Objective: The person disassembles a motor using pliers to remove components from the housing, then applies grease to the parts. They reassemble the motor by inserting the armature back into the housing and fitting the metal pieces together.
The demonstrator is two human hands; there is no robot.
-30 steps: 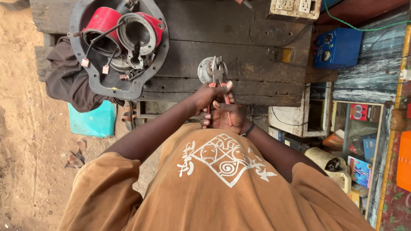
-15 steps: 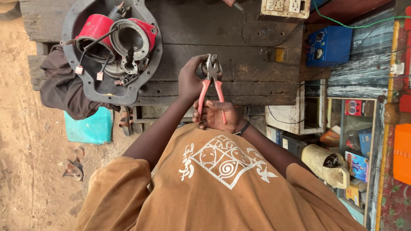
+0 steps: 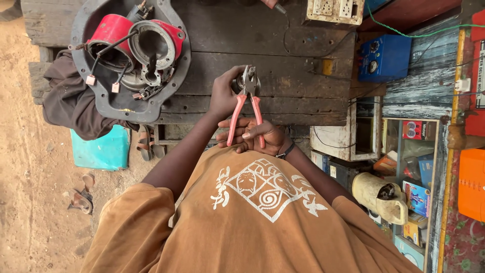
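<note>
Dark wooden bench, right hand grip pressed on red-handled pliers (left hand clasping small metal part).

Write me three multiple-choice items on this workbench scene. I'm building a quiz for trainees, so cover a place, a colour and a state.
1. Where does the round grey motor housing lie?
A) on the wooden bench, left of the hands
B) on the sandy ground
C) on the shelves at the right

2. What colour are the handles of the pliers?
A) blue
B) yellow
C) pinkish red

3. What is the right hand doing?
A) lying flat on the bench
B) gripping the pliers' handles while the left hand holds a small metal part at their tip
C) lifting a blue box

Answers: 1 A, the housing rests on the dark planks at upper left. 2 C, both handles are pinkish red. 3 B, its fingers wrap the handles and the tip meets the part.
</note>
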